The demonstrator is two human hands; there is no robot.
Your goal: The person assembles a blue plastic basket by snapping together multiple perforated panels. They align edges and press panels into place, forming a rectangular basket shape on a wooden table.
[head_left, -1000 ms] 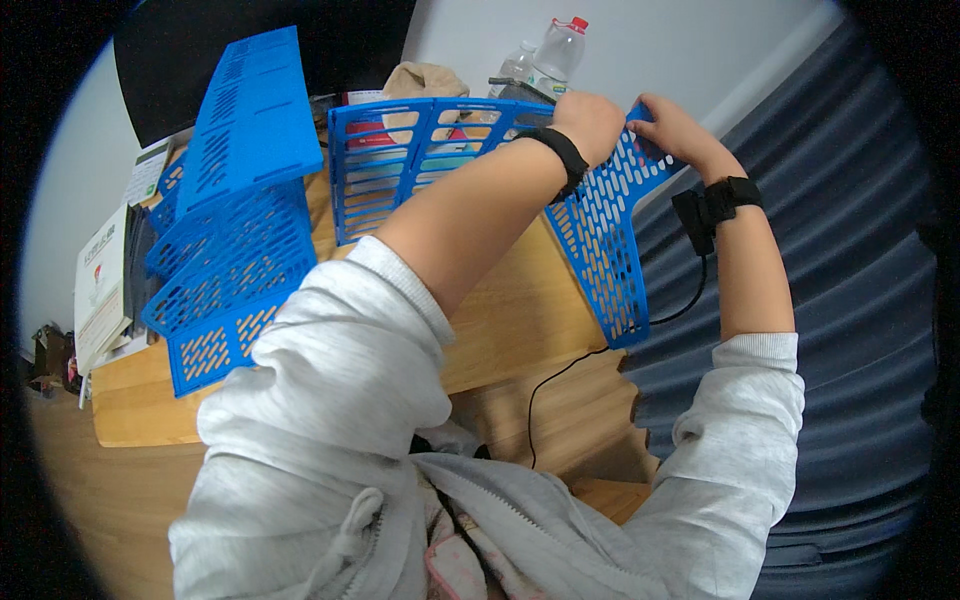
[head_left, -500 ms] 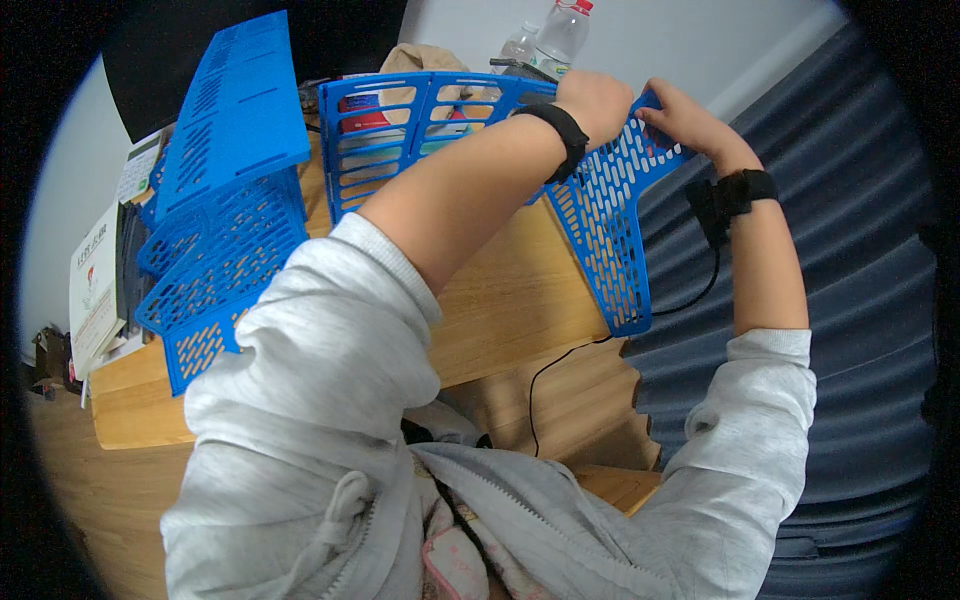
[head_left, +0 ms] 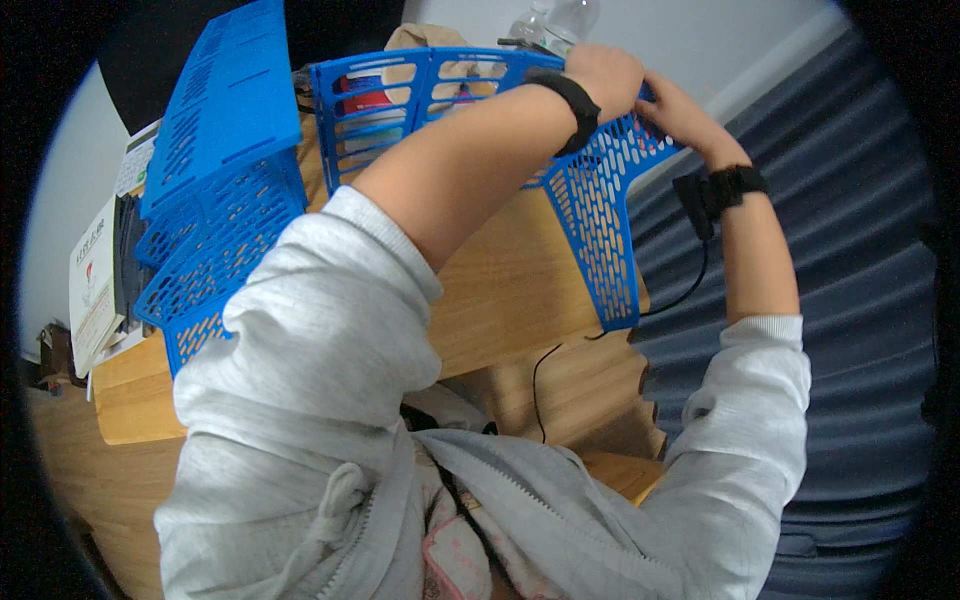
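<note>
The blue plastic panels [head_left: 600, 230] had come up higher and closer than a moment before, and both hands had stayed on the top corner above the wooden table [head_left: 510, 290]. The left hand [head_left: 605, 75] and right hand [head_left: 680, 110] were closed around that corner where two panels met. The joining looked only partly done, because a blue stacked tray [head_left: 215, 190] waited at the left and a bottle [head_left: 555, 20] stood behind.

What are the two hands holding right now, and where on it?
Both the left hand and the right hand grip the blue perforated plastic panels at their upper far corner, where the slotted back panel meets the side panel.
</note>
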